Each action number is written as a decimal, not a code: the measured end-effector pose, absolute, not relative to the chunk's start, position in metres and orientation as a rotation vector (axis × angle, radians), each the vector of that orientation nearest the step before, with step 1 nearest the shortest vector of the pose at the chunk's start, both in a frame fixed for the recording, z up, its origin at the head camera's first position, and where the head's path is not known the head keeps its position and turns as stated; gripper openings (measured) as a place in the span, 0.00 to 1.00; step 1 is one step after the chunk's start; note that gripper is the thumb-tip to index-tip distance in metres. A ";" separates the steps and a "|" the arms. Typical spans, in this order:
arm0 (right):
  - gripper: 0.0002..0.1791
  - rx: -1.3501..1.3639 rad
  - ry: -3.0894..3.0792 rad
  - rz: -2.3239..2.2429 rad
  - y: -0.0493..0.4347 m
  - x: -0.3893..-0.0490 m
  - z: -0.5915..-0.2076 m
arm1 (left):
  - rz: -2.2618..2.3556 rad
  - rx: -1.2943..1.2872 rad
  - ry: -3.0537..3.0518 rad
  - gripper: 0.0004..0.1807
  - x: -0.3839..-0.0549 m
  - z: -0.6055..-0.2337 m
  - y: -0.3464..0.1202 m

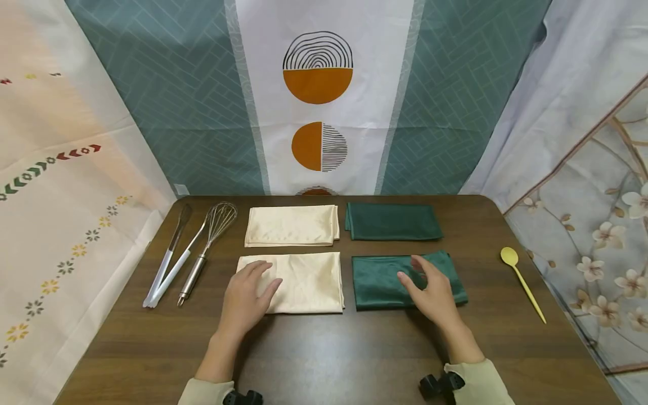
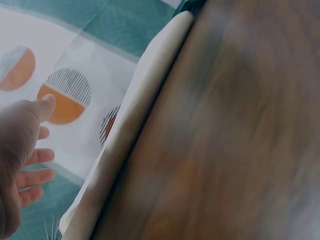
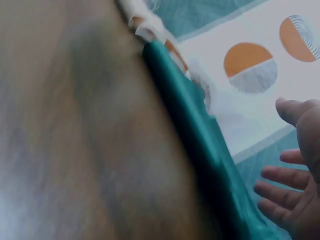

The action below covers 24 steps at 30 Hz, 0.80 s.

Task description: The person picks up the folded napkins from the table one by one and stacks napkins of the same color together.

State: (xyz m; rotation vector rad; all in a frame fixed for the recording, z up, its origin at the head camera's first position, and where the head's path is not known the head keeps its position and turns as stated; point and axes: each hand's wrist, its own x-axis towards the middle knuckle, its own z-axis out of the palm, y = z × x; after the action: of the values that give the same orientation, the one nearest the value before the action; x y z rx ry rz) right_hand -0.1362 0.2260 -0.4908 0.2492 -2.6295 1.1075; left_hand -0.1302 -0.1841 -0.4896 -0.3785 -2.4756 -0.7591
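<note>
- Your left hand (image 2: 17, 150) sits at the left edge, thumb extended, fingers spread and relaxed.
- Beside it, a cream cloth's (image 2: 129, 120) folded edge runs diagonally along the blurred wooden tabletop (image 2: 225, 130).
- You see dark green cloth (image 2: 191, 6) at the top.
- Behind your fingers: teal-and-white fabric (image 2: 87, 50) with orange-and-striped circles.

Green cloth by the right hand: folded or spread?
Folded. Head view: the green cloth lies as a compact rectangle; right wrist view: its near edge looks thick and rounded.

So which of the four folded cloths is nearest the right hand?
The front green cloth, beneath the right hand; the other green one lies farther back, the cream ones left.
</note>
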 end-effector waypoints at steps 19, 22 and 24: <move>0.30 0.285 -2.651 1.297 0.197 -0.163 -0.494 | -1.093 -0.141 -2.551 0.25 -0.131 -0.499 -0.229; 0.30 0.276 -2.655 1.296 0.192 -0.166 -0.497 | -1.086 -0.143 -2.572 0.26 -0.134 -0.501 -0.233; 0.30 0.277 -2.657 1.298 0.189 -0.167 -0.499 | -1.091 -0.134 -2.576 0.27 -0.136 -0.503 -0.235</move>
State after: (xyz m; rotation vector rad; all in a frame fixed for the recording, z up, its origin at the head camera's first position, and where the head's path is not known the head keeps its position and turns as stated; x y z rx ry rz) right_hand -0.1668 0.1889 -0.4991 0.2772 -2.6574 1.2982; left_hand -0.1357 -0.2355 -0.5026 -0.1338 -2.5763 -1.0905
